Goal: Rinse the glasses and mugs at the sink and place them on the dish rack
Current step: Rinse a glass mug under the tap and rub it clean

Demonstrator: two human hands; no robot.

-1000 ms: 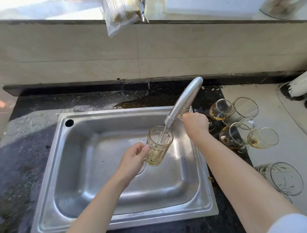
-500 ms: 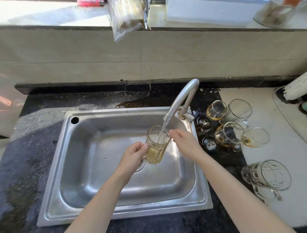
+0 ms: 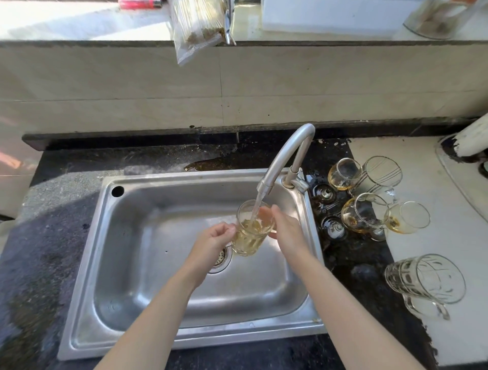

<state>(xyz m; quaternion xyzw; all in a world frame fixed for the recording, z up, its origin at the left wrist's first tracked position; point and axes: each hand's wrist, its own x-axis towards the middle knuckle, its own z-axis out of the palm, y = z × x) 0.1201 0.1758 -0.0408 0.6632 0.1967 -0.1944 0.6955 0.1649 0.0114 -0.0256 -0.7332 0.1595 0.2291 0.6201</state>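
Left grip (image 3: 214,237) curled round glass (image 3: 249,237) under tap (image 3: 286,155) stream; right grip (image 3: 287,232) cups its rim. Hold glass upright over sink (image 3: 158,290), swirl, then tip out yellow dregs.

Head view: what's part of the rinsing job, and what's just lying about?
Job:
- mug under the running tap, gripped by the left hand, right hand at its rim
- sink
- four dirty glasses and a big mug on its side, right of the sink

Lying about, on the ledge:
- plastic bag
- red stick
- white box
- jar
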